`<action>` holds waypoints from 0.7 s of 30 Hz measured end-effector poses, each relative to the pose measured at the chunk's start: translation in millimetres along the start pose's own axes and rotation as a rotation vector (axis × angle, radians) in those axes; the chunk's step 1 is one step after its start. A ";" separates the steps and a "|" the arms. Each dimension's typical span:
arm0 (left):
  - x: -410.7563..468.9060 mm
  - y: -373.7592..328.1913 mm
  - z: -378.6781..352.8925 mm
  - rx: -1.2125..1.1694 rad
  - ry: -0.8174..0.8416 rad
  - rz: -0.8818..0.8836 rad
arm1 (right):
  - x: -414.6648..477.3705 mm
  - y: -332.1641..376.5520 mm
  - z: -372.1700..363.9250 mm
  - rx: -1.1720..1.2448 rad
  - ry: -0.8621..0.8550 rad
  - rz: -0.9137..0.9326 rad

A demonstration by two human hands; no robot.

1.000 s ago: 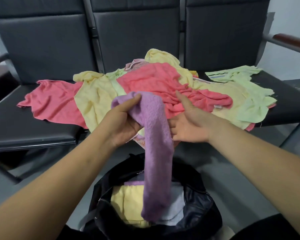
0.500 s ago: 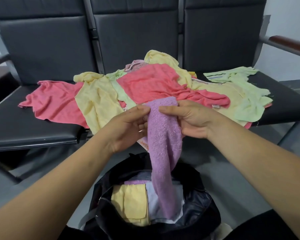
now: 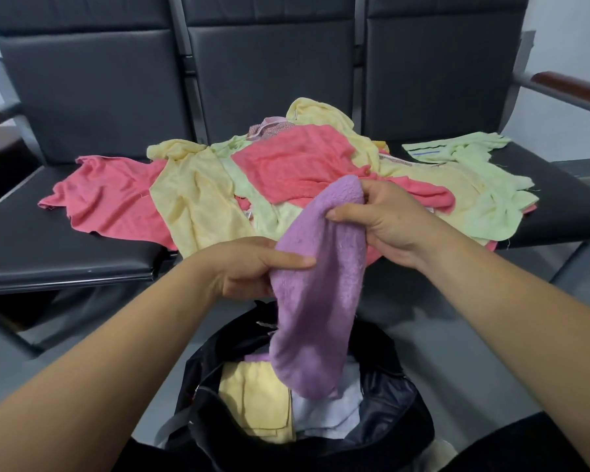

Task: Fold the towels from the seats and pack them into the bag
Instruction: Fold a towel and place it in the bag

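A purple towel (image 3: 317,301) hangs folded lengthwise above the open black bag (image 3: 389,413). My right hand (image 3: 385,223) grips its upper end, and my left hand (image 3: 249,270) pinches its left edge lower down. The towel's bottom end dangles into the bag's mouth. Inside the bag lie a folded yellow towel (image 3: 256,403) and a white one (image 3: 327,417). On the seats behind, a loose pile holds pink towels (image 3: 286,165), yellow towels (image 3: 198,199) and pale green towels (image 3: 491,195).
A row of black padded seats (image 3: 65,240) with tall backrests spans the view. A wooden armrest (image 3: 573,88) sticks out at the right, another dark armrest at the far left. Grey floor lies beneath the seats around the bag.
My right hand has lifted the towel's top end up and to the right. My left hand has slid down to its left edge. The towel hangs tilted now.
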State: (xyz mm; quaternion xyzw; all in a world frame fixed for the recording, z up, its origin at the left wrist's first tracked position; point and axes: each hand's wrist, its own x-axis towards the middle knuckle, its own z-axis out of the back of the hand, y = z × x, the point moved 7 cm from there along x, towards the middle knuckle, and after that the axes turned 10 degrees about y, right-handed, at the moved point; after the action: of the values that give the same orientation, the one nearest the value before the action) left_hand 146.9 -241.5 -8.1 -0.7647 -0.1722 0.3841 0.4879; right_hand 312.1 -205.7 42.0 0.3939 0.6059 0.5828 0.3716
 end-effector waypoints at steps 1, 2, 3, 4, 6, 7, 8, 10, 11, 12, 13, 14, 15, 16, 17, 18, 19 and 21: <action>-0.9 -0.4 4.3 0.016 -0.042 -0.007 | -0.2 1.3 2.9 0.016 -0.018 -0.006; -1.3 -2.4 8.8 0.027 -0.079 -0.036 | -0.1 1.2 6.4 0.028 -0.035 -0.015; -2.4 -5.3 12.8 0.018 -0.110 -0.075 | -0.8 1.2 9.1 0.019 -0.055 -0.035; -3.2 -7.8 17.2 -0.006 -0.128 -0.124 | -1.6 -0.2 11.4 0.002 -0.075 -0.072; -5.5 -12.5 19.0 -0.108 -0.136 -0.209 | -3.4 -5.5 10.7 0.020 -0.041 -0.165; -7.7 -16.0 17.1 -0.155 -0.143 -0.247 | -4.6 -7.1 6.3 0.095 0.011 -0.197; -8.7 -19.4 15.6 -0.193 -0.154 -0.287 | -5.5 -6.1 1.5 0.220 0.058 -0.199; -11.2 -27.6 12.5 -0.287 -0.178 -0.339 | -5.2 -0.2 0.0 0.526 0.090 -0.120; -12.8 -31.4 11.9 -0.353 -0.187 -0.356 | -5.3 0.8 -1.0 0.618 0.103 -0.101; -13.7 -34.4 14.3 -0.411 -0.200 -0.377 | -6.3 0.9 -6.7 0.640 0.144 -0.108; -15.1 -37.3 17.5 -0.445 -0.211 -0.398 | -7.2 -3.7 -14.1 0.583 0.210 -0.146; -15.9 -40.1 20.1 -0.445 -0.211 -0.419 | -8.7 -12.4 -21.7 0.486 0.280 -0.210; -17.2 -42.4 21.3 -0.422 -0.203 -0.433 | -9.7 -19.6 -27.5 0.405 0.330 -0.259; -18.4 -43.7 23.0 -0.378 -0.194 -0.444 | -9.1 -21.9 -30.0 0.373 0.340 -0.271; -20.0 -45.2 25.0 -0.323 -0.187 -0.452 | -5.8 -20.4 -26.7 0.380 0.297 -0.246; -22.2 -47.4 28.1 -0.254 -0.191 -0.461 | -2.3 -17.5 -20.1 0.418 0.226 -0.212; -26.0 -50.3 32.8 -0.172 -0.213 -0.468 | 0.0 -13.7 -12.2 0.455 0.153 -0.179; -34.7 -57.3 44.2 0.030 -0.293 -0.481 | 2.3 -7.7 2.4 0.447 0.059 -0.109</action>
State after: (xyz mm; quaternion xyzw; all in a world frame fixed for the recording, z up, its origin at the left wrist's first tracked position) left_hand 97.6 -209.9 46.8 -0.6311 -0.4116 0.3663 0.5460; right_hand 313.0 -202.7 34.3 0.4158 0.7509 0.4246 0.2882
